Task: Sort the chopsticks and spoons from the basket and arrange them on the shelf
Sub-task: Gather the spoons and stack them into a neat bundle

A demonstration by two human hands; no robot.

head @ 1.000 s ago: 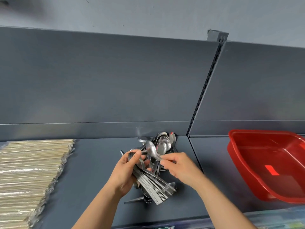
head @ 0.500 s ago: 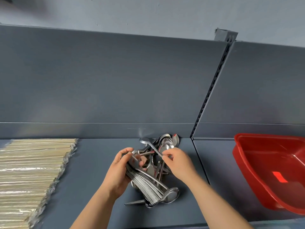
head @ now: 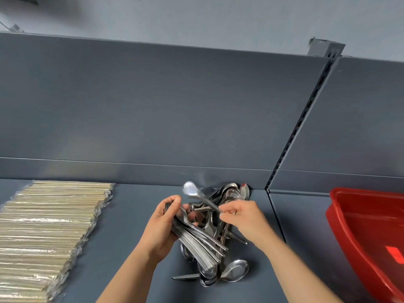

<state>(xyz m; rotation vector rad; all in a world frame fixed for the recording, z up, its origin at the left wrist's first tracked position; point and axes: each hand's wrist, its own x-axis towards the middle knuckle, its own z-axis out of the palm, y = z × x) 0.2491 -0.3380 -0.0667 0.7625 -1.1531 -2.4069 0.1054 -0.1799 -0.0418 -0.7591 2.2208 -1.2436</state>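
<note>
At the shelf's [head: 131,215] left edge lay the wrapped chopsticks [head: 48,232], side by side in rows too many to count, apparently already sorted. Toward the middle, the left hand [head: 161,228] gripped a stack of spoons [head: 196,241], fingers curled round the nested handles, probably to keep them aligned. There were perhaps a dozen, though blur prevented a firm count. Beneath it and reaching the back edge sat the loose spoons [head: 231,194] in one tangled pile. The right hand [head: 242,217] pinched a single spoon [head: 190,190] by its handle, bowl raised, likely bound for the stack. One red basket [head: 349,226] stood at the right edge.

right hand [head: 242,217] has lifted one spoon [head: 202,199] off the pile [head: 229,196].
</note>
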